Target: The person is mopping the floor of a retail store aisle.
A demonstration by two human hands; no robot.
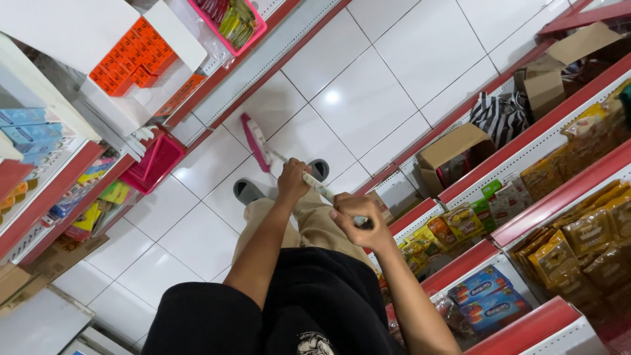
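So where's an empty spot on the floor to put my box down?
The white tile floor lies bare between the two shelf rows, beyond the pink broom head. Both shelves are packed, and cardboard boxes crowd the right edge.

Pink-headed broom (255, 141) — pale handle, slanted, head on white floor tiles

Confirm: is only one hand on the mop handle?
No, both the left hand and the right hand grip the mop handle.
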